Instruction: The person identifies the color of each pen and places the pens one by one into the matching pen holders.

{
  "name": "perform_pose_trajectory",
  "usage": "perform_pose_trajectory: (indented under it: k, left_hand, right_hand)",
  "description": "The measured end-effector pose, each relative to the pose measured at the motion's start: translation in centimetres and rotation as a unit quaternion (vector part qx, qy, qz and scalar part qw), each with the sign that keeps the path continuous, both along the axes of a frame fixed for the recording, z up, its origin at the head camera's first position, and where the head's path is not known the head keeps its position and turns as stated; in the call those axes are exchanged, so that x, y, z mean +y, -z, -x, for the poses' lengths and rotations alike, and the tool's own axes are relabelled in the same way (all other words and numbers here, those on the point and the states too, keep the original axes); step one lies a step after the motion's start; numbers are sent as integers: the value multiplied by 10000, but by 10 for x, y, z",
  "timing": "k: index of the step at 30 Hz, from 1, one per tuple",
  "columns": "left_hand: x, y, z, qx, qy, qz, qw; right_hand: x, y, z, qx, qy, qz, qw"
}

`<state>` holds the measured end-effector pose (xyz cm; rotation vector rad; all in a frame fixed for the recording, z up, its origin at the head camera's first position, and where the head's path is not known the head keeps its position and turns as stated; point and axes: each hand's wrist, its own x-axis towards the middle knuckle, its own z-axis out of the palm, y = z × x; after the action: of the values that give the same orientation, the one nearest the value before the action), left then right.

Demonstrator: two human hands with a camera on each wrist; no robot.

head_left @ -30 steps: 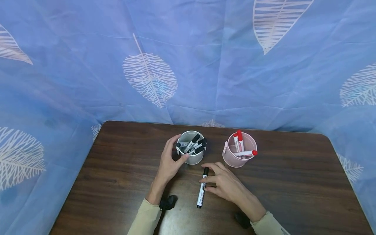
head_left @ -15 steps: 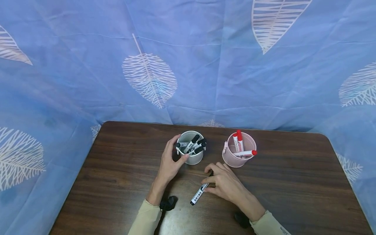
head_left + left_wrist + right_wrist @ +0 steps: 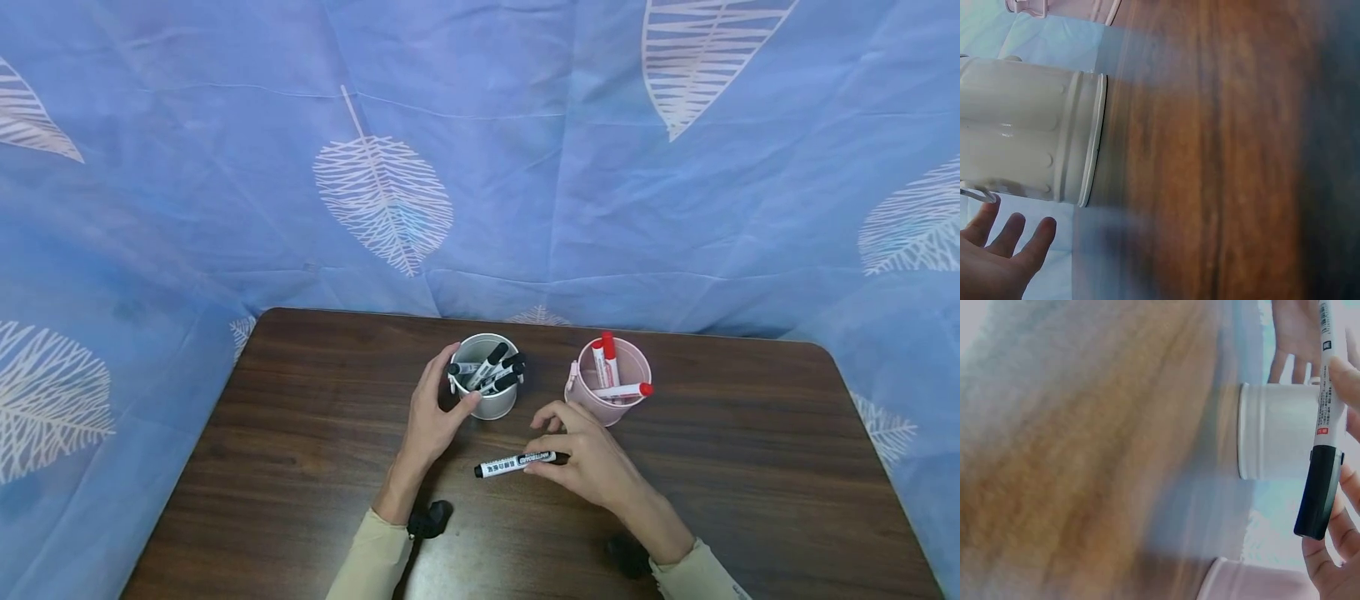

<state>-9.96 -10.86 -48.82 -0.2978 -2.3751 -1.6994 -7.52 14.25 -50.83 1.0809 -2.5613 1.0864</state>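
Note:
My right hand [image 3: 588,458] pinches a black-capped whiteboard marker [image 3: 517,462] between thumb and fingers. It lies nearly level across the front of the hand, its label facing up. In the right wrist view, the marker's black cap [image 3: 1319,492] points down toward the curled fingers. My left hand [image 3: 435,417] holds the side of a small white bucket [image 3: 495,408], with the thumb at its near rim and the index finger along its left side. Several black markers [image 3: 491,371] lean inside that bucket. Other fingers [image 3: 1036,244] of the left hand are spread beside the bucket's handle.
A pink bucket [image 3: 588,404] with red-capped markers [image 3: 611,362] stands right of the white one, just beyond my right hand. Both buckets are near the back edge of the dark wooden table [image 3: 330,400]. A blue leaf-print cloth [image 3: 510,208] hangs behind.
The marker has swung from pointing toward me to lying nearly sideways, and my right thumb and fingers have closed on it. The left hand and both buckets have stayed in place.

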Motion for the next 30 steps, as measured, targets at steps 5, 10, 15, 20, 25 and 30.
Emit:
perform_pose_trajectory:
  k: [5, 10, 15, 20, 25, 30]
  left_hand:
    - [-2, 10, 3, -81, 6, -36, 10000]
    - [-7, 38, 11, -99, -66, 206, 9997]
    - [-8, 38, 11, -79, -123, 290, 9995]
    - [-10, 40, 11, -106, -143, 311, 9994]
    - [-10, 41, 11, -110, -151, 317, 9993]
    - [-9, 39, 10, -56, -109, 288, 9995]
  right_hand:
    - [1, -6, 0, -71, 107, -20, 9999]
    - [4, -22, 2, 4, -30, -73, 10000]
    - [7, -42, 6, 43, -162, -169, 9997]
    - [5, -59, 12, 106, -40, -254, 9996]
    - [2, -72, 21, 262, 51, -164, 9995]
    - [-1, -78, 28, 395, 127, -132, 9990]
